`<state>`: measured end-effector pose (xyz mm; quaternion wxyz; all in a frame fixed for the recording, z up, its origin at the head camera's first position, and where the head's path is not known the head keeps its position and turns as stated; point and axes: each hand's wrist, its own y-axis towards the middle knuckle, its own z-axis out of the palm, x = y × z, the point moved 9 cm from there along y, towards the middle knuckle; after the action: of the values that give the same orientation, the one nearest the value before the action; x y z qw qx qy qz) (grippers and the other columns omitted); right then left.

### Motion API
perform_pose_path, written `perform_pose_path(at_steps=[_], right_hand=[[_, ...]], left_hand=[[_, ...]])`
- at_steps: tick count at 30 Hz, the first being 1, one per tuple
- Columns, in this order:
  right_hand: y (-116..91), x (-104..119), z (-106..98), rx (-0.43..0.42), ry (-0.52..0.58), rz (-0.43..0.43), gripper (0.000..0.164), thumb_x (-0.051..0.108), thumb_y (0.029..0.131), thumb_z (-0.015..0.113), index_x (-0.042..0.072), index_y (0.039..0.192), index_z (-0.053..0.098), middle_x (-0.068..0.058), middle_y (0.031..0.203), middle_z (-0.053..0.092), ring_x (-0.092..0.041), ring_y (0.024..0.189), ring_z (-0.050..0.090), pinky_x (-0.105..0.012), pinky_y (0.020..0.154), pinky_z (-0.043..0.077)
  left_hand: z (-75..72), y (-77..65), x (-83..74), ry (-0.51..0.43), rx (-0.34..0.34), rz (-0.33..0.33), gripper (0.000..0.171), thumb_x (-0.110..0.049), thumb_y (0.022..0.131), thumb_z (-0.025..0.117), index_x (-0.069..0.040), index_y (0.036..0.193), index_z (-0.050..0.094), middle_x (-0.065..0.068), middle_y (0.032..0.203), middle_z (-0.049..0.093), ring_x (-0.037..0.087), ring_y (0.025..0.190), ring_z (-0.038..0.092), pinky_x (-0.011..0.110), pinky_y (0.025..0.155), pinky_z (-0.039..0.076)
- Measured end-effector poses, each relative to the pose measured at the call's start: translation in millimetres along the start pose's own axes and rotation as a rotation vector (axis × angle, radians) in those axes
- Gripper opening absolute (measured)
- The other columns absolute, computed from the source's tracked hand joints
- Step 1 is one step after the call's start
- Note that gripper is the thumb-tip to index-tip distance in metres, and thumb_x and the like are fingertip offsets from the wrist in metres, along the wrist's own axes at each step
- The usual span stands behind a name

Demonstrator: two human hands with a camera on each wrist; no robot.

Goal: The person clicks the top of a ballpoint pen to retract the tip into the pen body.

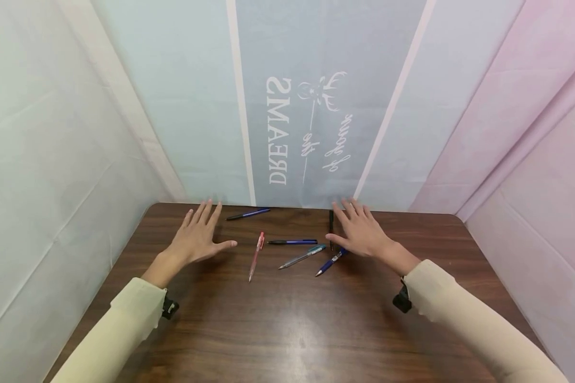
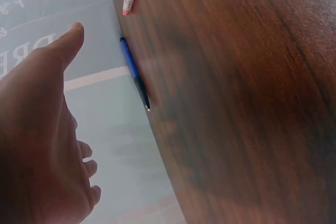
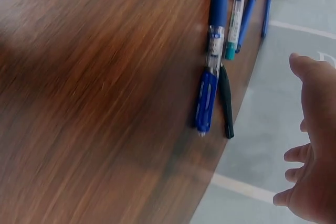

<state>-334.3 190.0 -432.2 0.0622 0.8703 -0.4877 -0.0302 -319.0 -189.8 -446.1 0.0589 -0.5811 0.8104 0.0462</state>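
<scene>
My left hand (image 1: pixel 198 234) hovers palm down over the table's back left, fingers spread, holding nothing. Nearest to it lie a blue pen with a black grip (image 1: pixel 248 214) by the back edge and a pink pen (image 1: pixel 256 258). On the other side, my right hand (image 1: pixel 361 229) is spread the same way, also holding nothing. It overlaps a black pen (image 1: pixel 331 229) and the end of a thick blue pen (image 1: pixel 330 262) in the head view; the right wrist view shows that blue pen (image 3: pixel 212 51) whole. Between the hands lie another blue pen (image 1: pixel 292 242) and a teal-capped clear pen (image 1: pixel 302 257).
The dark wooden table (image 1: pixel 287 319) meets a grey-blue printed cloth (image 1: pixel 292 106) along its back edge. White cloth walls (image 1: pixel 43 159) stand at both sides. A small black device (image 1: pixel 402 299) is strapped to each wrist, below the pale sleeves (image 1: pixel 474 314).
</scene>
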Motion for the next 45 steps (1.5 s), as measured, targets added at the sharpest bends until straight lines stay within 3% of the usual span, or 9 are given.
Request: perform_pose_path(at_steps=[9, 30, 37, 45], right_hand=[[9, 15, 10, 0.017, 0.023, -0.018, 0.089, 0.062, 0.103, 0.058, 0.004, 0.166, 0.031, -0.028, 0.166, 0.033, -0.05, 0.156, 0.025, -0.073, 0.12, 0.028], [30, 35, 25, 0.027, 0.082, -0.066, 0.086, 0.061, 0.105, 0.056, 0.007, 0.166, 0.03, -0.027, 0.164, 0.036, -0.048, 0.155, 0.027, -0.071, 0.121, 0.03], [40, 45, 26, -0.012, 0.109, -0.135, 0.081, 0.054, 0.105, 0.061, 0.001, 0.162, 0.037, -0.026, 0.16, 0.043, -0.043, 0.15, 0.037, -0.062, 0.122, 0.035], [50, 55, 28, 0.01, 0.19, -0.126, 0.079, 0.051, 0.107, 0.059, 0.0, 0.162, 0.036, -0.024, 0.161, 0.042, -0.04, 0.151, 0.038, -0.057, 0.121, 0.039]], left_hand=[[7.3, 1.0, -0.3, 0.004, -0.031, 0.03, 0.116, -0.074, 0.094, 0.062, -0.002, 0.169, 0.011, 0.029, 0.174, 0.009, 0.046, 0.161, 0.011, 0.066, 0.128, 0.011], [14.8, 9.6, -3.1, -0.025, -0.006, 0.025, 0.114, -0.075, 0.095, 0.059, -0.001, 0.168, 0.013, 0.029, 0.174, 0.01, 0.046, 0.161, 0.012, 0.066, 0.128, 0.011], [16.9, 11.5, -3.1, -0.033, -0.014, 0.022, 0.113, -0.074, 0.095, 0.059, 0.001, 0.168, 0.014, 0.029, 0.173, 0.011, 0.047, 0.16, 0.015, 0.066, 0.128, 0.012], [21.3, 15.2, -2.5, -0.057, -0.011, 0.018, 0.112, -0.072, 0.096, 0.061, 0.001, 0.168, 0.014, 0.029, 0.173, 0.014, 0.048, 0.159, 0.017, 0.065, 0.128, 0.014]])
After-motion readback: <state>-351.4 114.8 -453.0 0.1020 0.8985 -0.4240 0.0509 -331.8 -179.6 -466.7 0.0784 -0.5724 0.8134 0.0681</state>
